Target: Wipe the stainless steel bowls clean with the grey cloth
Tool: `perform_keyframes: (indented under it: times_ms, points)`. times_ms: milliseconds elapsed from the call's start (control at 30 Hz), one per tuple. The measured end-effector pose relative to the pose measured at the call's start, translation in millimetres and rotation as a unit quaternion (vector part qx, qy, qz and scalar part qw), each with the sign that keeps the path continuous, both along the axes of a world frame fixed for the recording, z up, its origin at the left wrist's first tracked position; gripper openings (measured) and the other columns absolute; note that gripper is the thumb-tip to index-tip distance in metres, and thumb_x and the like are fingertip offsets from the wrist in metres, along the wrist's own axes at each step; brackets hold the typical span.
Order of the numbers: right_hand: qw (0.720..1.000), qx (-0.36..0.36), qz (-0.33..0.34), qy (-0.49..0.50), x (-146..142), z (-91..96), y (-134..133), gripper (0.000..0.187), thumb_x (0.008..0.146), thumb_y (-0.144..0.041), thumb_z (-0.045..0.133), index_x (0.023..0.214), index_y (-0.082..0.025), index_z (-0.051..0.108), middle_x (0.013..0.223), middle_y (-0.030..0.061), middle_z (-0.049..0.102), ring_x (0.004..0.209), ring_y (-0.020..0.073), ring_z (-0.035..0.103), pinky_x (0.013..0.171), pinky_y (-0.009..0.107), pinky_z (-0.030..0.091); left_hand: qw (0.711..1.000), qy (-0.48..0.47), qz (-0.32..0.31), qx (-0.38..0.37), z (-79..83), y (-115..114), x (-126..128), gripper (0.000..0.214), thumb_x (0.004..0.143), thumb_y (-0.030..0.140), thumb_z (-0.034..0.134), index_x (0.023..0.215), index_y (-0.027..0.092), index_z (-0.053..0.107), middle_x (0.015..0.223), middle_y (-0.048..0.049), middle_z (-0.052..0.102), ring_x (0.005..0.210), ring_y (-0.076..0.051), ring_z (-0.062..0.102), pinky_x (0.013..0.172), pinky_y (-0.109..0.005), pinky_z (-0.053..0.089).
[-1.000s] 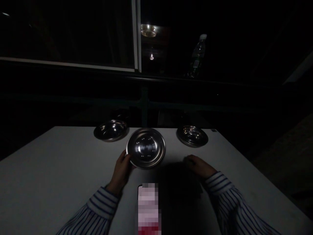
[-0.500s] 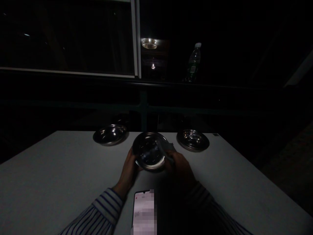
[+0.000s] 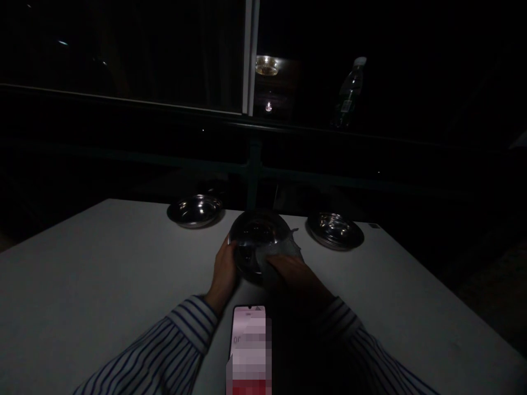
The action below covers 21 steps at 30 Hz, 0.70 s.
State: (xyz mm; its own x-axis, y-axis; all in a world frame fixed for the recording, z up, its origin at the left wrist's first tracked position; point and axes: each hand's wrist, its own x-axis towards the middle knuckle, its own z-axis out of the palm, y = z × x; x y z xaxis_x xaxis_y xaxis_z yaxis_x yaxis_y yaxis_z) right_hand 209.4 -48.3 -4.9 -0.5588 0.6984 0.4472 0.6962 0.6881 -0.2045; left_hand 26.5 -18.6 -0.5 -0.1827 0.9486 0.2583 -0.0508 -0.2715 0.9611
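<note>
The scene is very dark. My left hand (image 3: 224, 271) grips the left rim of a round steel plate (image 3: 253, 241), tilted up toward me above the white table (image 3: 102, 285). My right hand (image 3: 294, 271) presses a pale cloth (image 3: 278, 253) against the plate's inner right side, fingers closed over it. Both sleeves are striped.
Two more steel plates lie flat at the table's far edge, one at the left (image 3: 194, 211) and one at the right (image 3: 335, 230). A lit phone (image 3: 250, 345) lies on the table near me. A plastic bottle (image 3: 349, 93) stands on a ledge behind.
My right hand came from the table's right side to the plate and now presses a cloth on it. The plate stays tilted in my left hand. The view shifted slightly.
</note>
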Motion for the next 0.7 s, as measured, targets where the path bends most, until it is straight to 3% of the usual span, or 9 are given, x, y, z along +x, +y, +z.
perform_keyframes:
  times_ms: [200, 333, 500, 700]
  points:
    - [0.992, 0.002, 0.011, -0.125, 1, -1.4, 2, 0.044, 0.087, -0.034, 0.045, 0.125, -0.012, 0.049, 0.125, 0.014, 0.056, 0.117, 0.0266, 0.048, 0.099, 0.046, 0.035, 1.0, -0.019, 0.012, -0.004, -8.5, 5, -3, 0.027, 0.082, 0.034, 0.041, 0.087, 0.02, 0.064, 0.085, -0.0033, 0.068, 0.1, -0.023, 0.058, 0.086, -0.032, 0.045]
    - [0.988, 0.008, 0.01, -0.152, 5, -8.5, 3, 0.039, 0.087, -0.031, 0.045, 0.122, -0.015, 0.052, 0.125, 0.0123, 0.057, 0.115, 0.0257, 0.05, 0.093, 0.042, 0.039, 1.0, -0.026, -0.014, 0.0, -9.2, 4, -3, 0.027, 0.082, 0.032, 0.041, 0.091, 0.019, 0.064, 0.089, -0.0036, 0.069, 0.099, -0.023, 0.059, 0.088, -0.033, 0.044]
    - [0.986, -0.01, 0.05, -0.159, -5, -19.3, 8, 0.039, 0.085, -0.03, 0.047, 0.122, -0.017, 0.052, 0.121, 0.0122, 0.059, 0.105, 0.0264, 0.056, 0.084, 0.042, 0.044, 1.0, -0.006, -0.013, 0.023, 0.9, 0, 0, 0.025, 0.083, 0.029, 0.042, 0.087, 0.019, 0.065, 0.103, -0.0041, 0.067, 0.106, -0.021, 0.055, 0.096, -0.029, 0.038]
    - [0.992, -0.018, 0.072, -0.101, -41, -9.9, 16, 0.044, 0.089, -0.028, 0.041, 0.127, -0.006, 0.045, 0.123, 0.014, 0.056, 0.111, 0.0252, 0.051, 0.089, 0.039, 0.044, 1.0, -0.006, 0.024, 0.004, 5.2, 7, 0, 0.028, 0.084, 0.032, 0.041, 0.087, 0.018, 0.066, 0.097, -0.0045, 0.068, 0.098, -0.021, 0.057, 0.092, -0.029, 0.04]
